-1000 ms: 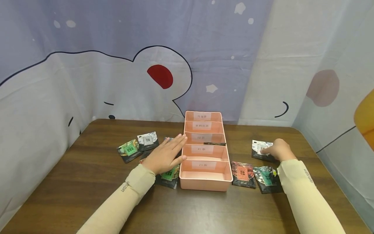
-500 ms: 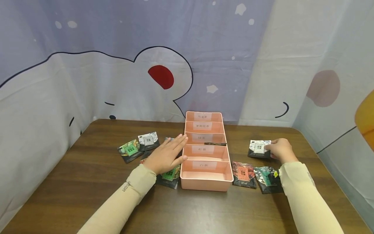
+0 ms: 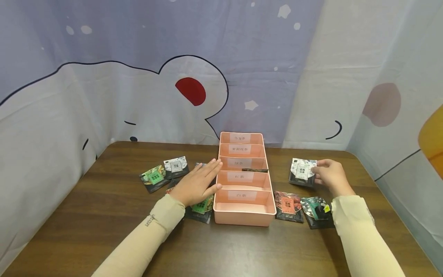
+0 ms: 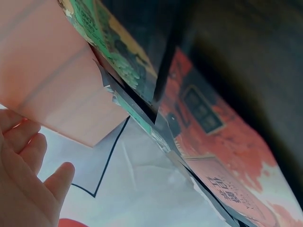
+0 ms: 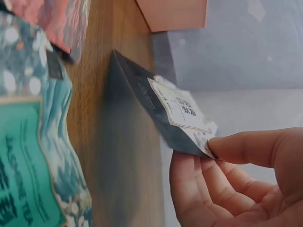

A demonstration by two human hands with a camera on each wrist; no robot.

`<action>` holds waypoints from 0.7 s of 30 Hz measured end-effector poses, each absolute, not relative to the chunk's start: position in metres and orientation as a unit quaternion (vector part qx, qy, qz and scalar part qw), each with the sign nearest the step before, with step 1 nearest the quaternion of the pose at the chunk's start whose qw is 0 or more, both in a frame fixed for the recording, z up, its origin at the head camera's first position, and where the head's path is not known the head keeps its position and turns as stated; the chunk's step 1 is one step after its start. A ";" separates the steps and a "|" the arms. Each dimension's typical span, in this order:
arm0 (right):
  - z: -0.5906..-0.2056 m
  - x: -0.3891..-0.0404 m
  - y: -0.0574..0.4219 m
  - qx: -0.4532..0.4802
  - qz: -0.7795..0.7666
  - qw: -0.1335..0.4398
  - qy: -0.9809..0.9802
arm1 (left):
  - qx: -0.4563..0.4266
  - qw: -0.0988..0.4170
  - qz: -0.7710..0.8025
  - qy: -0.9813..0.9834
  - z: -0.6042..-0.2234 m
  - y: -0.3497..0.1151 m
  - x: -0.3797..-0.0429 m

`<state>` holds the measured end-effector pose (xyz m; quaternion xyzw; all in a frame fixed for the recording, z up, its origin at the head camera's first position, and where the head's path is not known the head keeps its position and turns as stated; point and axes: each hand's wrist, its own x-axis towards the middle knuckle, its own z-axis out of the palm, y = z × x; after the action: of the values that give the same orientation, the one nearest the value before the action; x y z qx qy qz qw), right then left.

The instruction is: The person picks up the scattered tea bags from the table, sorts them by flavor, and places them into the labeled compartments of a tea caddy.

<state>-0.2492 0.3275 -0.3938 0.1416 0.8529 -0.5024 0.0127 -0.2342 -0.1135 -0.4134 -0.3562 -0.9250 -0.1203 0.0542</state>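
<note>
My right hand (image 3: pixel 333 177) pinches a black-and-white tea sachet (image 3: pixel 302 172) by its right edge, thumb on the printed face and fingers behind. In the right wrist view the sachet (image 5: pixel 177 111) is tilted, its upper side lifted from the table. A pink box (image 3: pixel 242 219) with labelled compartments stands mid-table. My left hand (image 3: pixel 198 184) is stretched flat with straight fingers, fingertips right at the box's left rim. It partly hides several tea sachets, among them a green one (image 3: pixel 201 207). In the left wrist view a red sachet (image 4: pixel 208 127) shows close up.
A dark sachet (image 3: pixel 255 170) sits upright in the box's middle compartment. Right of the box lie a red sachet (image 3: pixel 288 207) and a teal jasmine tea sachet (image 3: pixel 313 215). At left are a yellow-green sachet (image 3: pixel 154 177) and a white one (image 3: pixel 175 166). A printed curtain (image 3: pixel 259 77) hangs behind the table.
My right hand has taken hold of the black-and-white sachet, drawn it a little left and raised its upper edge. The left hand has stayed in place.
</note>
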 end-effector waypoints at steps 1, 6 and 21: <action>-0.393 -0.249 0.326 0.141 -0.507 0.011 0.850 | -0.357 0.054 -0.121 -0.925 -0.413 -0.113 -0.234; -0.391 -0.245 0.320 0.131 -0.532 -0.006 0.836 | -0.359 0.058 -0.122 -0.923 -0.413 -0.113 -0.235; -0.380 -0.226 0.299 0.062 -0.570 -0.090 0.814 | -0.364 0.064 -0.122 -0.921 -0.414 -0.113 -0.234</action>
<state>-0.2263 0.2988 -0.3800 0.0615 0.8142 -0.5702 -0.0904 -0.2340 -0.1135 -0.4142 -0.3640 -0.9211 -0.1224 0.0639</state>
